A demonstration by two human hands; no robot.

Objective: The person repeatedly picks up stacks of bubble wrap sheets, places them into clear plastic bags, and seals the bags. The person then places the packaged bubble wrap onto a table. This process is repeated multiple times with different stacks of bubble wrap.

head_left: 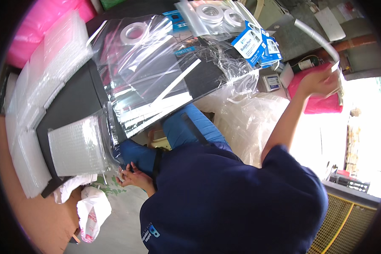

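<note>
My left hand (pixel 133 176) is low beside the table, its curled fingers at the loose edge of a clear plastic bag (pixel 109 139). A stack of bubble-wrap pouches (pixel 77 146) lies in that bag at the table's near left. Raised far out to the right, my right hand (pixel 321 82) has its fingers closed round a long pale strip (pixel 315 36), which curls up and away from it. Exactly how the fingertips grip the strip is hard to see.
More bubble-wrap stacks (pixel 51 59) line the left of the black table (pixel 74 101). Clear film sheets (pixel 148 72), white strips (pixel 175 82), tape rolls (pixel 209 13) and blue-white printed cards (pixel 249 44) lie across it. Beside me are a large clear plastic bag (pixel 258 114) and pink packages (pixel 315 95).
</note>
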